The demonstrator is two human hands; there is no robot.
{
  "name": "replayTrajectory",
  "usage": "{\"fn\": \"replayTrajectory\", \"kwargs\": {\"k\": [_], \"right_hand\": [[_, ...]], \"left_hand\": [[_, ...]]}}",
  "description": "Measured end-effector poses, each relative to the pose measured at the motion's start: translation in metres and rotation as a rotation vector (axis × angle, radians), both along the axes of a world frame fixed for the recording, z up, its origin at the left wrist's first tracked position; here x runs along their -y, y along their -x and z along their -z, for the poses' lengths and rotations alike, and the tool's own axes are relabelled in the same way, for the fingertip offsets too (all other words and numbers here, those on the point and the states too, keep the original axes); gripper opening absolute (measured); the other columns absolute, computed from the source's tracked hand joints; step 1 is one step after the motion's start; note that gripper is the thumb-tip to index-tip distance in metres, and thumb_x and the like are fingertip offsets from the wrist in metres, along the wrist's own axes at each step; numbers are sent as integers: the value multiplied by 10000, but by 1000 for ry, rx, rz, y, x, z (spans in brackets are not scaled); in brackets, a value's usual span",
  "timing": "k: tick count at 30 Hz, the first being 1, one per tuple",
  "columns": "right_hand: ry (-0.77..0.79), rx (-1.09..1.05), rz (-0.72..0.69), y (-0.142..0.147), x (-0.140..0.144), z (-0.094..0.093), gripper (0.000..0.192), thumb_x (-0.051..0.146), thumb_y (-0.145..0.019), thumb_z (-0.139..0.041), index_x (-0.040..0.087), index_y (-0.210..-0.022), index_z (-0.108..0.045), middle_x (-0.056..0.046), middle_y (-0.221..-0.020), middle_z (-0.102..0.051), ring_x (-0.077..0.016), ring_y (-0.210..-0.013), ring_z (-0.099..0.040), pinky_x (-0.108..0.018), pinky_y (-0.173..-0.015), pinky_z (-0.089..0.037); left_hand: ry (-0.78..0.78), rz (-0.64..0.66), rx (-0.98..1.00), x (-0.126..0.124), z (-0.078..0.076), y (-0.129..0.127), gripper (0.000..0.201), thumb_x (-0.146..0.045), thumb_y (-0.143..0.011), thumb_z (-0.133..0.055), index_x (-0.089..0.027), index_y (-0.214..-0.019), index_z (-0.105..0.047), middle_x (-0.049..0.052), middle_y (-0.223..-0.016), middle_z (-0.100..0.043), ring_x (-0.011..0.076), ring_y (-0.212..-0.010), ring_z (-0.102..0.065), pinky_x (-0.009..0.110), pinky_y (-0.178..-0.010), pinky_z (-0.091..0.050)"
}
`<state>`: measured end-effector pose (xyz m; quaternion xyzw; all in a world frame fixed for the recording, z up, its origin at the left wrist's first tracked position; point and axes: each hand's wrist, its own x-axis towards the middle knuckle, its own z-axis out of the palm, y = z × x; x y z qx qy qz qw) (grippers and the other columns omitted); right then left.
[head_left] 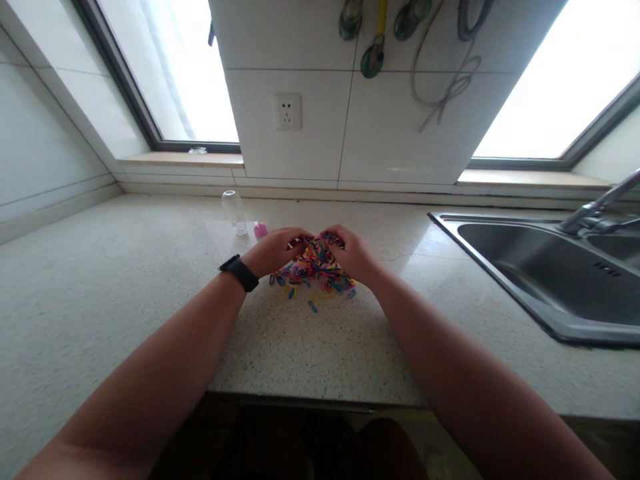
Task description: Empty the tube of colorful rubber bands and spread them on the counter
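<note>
A heap of small, thin, colourful loops [316, 261] lies on the countertop in front of me; whether they are elastic bands or paper clips I cannot tell. My left hand [285, 245], with a black watch on the wrist, curls its fingers into the heap's left side. From the right, my right hand [350, 248] is bent around the far edge, its thumb and fingers closed on some of the loops. A few stray pieces, among them a blue loop [313, 306], are scattered on the near side. Both sets of fingertips are partly hidden by the heap.
Behind my left hand stand a clear bottle [233, 213] and a small pink cap [261, 230]. A steel sink [530, 267] with a faucet [595, 210] is set into the speckled counter [320, 353] at right. The tiled wall has a socket [288, 111] and hanging cords.
</note>
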<state>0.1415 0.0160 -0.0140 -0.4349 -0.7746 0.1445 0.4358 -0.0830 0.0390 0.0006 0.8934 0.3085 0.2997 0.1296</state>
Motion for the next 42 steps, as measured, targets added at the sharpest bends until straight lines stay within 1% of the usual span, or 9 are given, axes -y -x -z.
{"fn": "replayTrajectory", "kwargs": {"k": [10,14,17,21,25,30,35,38,42], "right_hand": [[79,-80,-112,3,2,-1,292,311,-944,-472,173,-1156,-619,-51,-1074,-673,-157,-971,-621,-291,-854,-468],[105,9,-176,0,4,-2,312,348,-944,-483,191,-1179,-617,-47,-1077,-674,-156,-958,-626,-299,-853,-478],[65,199,-165,-7,7,-6,421,443,-921,-522,208,-1265,-582,-74,-1186,-638,-216,-1088,-575,-382,-964,-426],[105,530,-96,-19,13,-11,859,702,-699,-665,295,-1425,-451,-88,-1422,-471,-357,-1312,-369,-565,-1084,-253],[253,717,-67,-32,17,-15,1161,725,-549,-738,344,-1531,-249,-97,-1572,-211,-428,-1410,-167,-654,-1090,-159],[386,805,-23,-46,20,-23,1336,700,-409,-808,331,-1547,-212,-151,-1467,-337,-446,-1339,-291,-630,-1072,-252],[422,689,-122,-44,15,-22,1132,618,-530,-809,201,-1489,-374,-157,-1279,-502,-301,-1140,-530,-418,-1022,-411],[325,634,-188,-35,13,-20,862,551,-618,-788,175,-1352,-535,-131,-1237,-575,-277,-1129,-542,-378,-997,-416],[251,578,-146,-20,11,-16,643,459,-692,-761,156,-1240,-614,-118,-1185,-631,-262,-1083,-575,-354,-933,-427]], "left_hand": [[90,-32,89,5,-1,-5,335,-347,-985,-464,-139,-1191,-627,105,-1070,-651,122,-823,-612,240,-730,-492],[52,12,34,5,-3,-3,346,-389,-992,-449,-147,-1159,-633,97,-1058,-636,137,-880,-592,274,-811,-472],[51,43,-28,1,-4,4,423,-485,-963,-478,-171,-1209,-619,108,-1117,-588,173,-981,-564,322,-900,-450],[83,53,-239,-6,0,16,922,-641,-662,-748,-217,-1427,-457,154,-1352,-442,308,-1266,-400,460,-1086,-312],[222,115,-471,-6,6,22,1382,-657,-464,-829,-235,-1569,-113,170,-1557,-176,392,-1418,-157,545,-1146,-159],[360,50,-643,-3,11,21,1532,-763,-431,-769,-174,-1562,80,173,-1588,81,415,-1450,22,553,-1158,-89],[275,4,-561,-2,19,12,1356,-816,-554,-677,-209,-1574,-21,138,-1600,9,373,-1463,-27,512,-1171,-108],[170,-4,-476,-1,21,2,1191,-810,-645,-624,-198,-1562,-172,142,-1573,-186,333,-1432,-191,460,-1172,-153],[40,-40,-401,-3,21,-6,942,-778,-731,-580,-207,-1461,-410,122,-1392,-461,303,-1245,-422,449,-1093,-294]]}}
